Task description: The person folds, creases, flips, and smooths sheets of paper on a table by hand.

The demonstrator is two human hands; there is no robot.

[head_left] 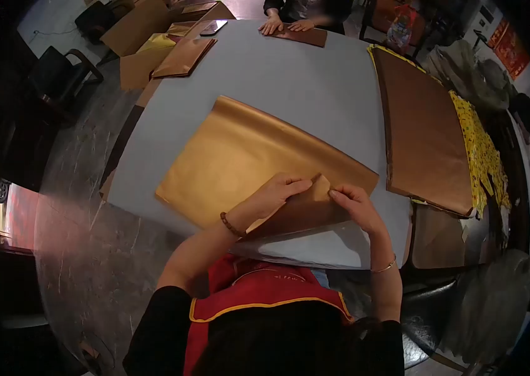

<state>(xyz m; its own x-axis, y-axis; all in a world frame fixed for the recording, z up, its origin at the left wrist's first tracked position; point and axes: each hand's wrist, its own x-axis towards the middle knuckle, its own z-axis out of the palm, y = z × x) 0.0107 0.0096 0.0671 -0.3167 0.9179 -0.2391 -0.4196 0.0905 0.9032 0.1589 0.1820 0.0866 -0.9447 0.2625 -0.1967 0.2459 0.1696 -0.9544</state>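
One gold sheet, far edge curled, lies center to near on the gray tabletop. Left hand pinches a turned-up part of its near side between thumb and fingers; right hand pinches the same part, just to the right. Brown sheet stack at far right.

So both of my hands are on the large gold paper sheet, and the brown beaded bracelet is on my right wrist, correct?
Not quite: the head view shows the brown beaded bracelet on the wrist of your left hand, not your right. Your left hand and right hand are indeed both on the large gold paper sheet.
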